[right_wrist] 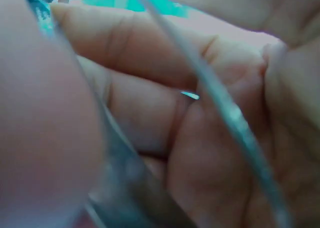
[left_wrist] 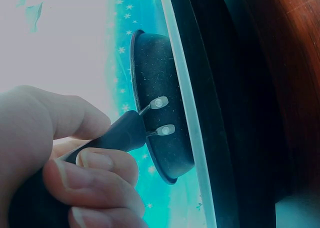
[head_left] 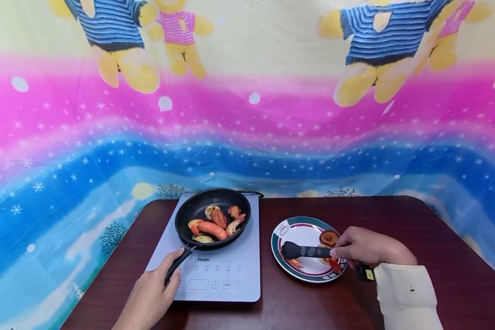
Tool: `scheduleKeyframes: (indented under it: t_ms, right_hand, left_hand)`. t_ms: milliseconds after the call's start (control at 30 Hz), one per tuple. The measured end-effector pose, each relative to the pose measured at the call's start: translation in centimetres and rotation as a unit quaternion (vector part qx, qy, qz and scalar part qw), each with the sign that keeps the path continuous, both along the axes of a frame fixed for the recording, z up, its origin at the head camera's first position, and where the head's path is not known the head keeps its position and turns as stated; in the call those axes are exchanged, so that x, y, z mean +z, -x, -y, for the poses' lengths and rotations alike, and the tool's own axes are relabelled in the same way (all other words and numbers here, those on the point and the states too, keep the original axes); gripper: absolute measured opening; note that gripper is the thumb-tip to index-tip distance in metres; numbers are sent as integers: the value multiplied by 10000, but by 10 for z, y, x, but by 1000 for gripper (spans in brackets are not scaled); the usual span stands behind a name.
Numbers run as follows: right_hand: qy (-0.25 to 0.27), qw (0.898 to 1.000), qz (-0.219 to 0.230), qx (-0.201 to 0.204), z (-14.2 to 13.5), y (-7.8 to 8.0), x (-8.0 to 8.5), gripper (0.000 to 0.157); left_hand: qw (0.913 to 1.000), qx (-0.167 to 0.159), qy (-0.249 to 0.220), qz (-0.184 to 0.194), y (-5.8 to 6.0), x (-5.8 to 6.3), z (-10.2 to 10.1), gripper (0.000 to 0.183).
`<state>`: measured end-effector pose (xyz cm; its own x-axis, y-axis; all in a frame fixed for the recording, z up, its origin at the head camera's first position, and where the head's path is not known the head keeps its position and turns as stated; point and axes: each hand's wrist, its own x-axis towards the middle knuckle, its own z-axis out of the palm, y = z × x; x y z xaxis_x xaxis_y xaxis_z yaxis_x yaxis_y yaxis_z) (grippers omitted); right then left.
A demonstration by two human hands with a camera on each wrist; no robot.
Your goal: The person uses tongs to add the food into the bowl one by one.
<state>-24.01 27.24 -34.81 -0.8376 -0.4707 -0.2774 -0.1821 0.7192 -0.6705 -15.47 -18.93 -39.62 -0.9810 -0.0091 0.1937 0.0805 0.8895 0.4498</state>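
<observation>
In the head view my left hand (head_left: pixel 154 286) grips the black handle of a frying pan (head_left: pixel 194 206), which is on a white induction cooker (head_left: pixel 218 293). Inside the pan lie a shrimp (head_left: pixel 212 230), a lotus root slice (head_left: pixel 211 211) and other pieces of food. From close up, the left wrist view has the fingers (left_wrist: pixel 95 183) curled round the handle. My right hand (head_left: pixel 365 247) holds black-ended tongs (head_left: pixel 307 250) across a plate (head_left: pixel 277 229). Two metal arms of the tongs (right_wrist: pixel 230 113) run past the palm in the right wrist view.
On the plate are a round brown slice (head_left: pixel 328 237) and reddish pieces of food, partly hidden under the tongs. A dark cable (head_left: pixel 253 193) lies behind the cooker. The dark wooden table (head_left: pixel 305 305) meets a patterned cloth (head_left: pixel 247 156) at the back.
</observation>
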Motion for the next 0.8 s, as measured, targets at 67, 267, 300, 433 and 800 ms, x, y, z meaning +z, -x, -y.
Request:
scheduleKeyframes:
  t_ms: [67, 267, 300, 433, 800]
  right_hand:
    - [-9, 9999, 54, -89, 0, -1, 0, 20]
    - [-9, 9995, 127, -304, 3, -4, 1, 18]
    - [-12, 9994, 118, -311, 4, -5, 0, 17]
    - [7, 9998, 27, -183, 4, -5, 2, 14]
    - [5, 9997, -162, -195, 6, -2, 2, 14]
  left_hand:
    - [10000, 5, 10, -8, 0, 0, 0, 41]
    - [10000, 32, 21, -8, 1, 0, -1, 41]
    - [10000, 28, 17, -1, 1, 0, -1, 41]
    - [10000, 36, -2, 25, 0, 1, 0, 41]
    - [9999, 10, -6, 104, 0, 1, 0, 42]
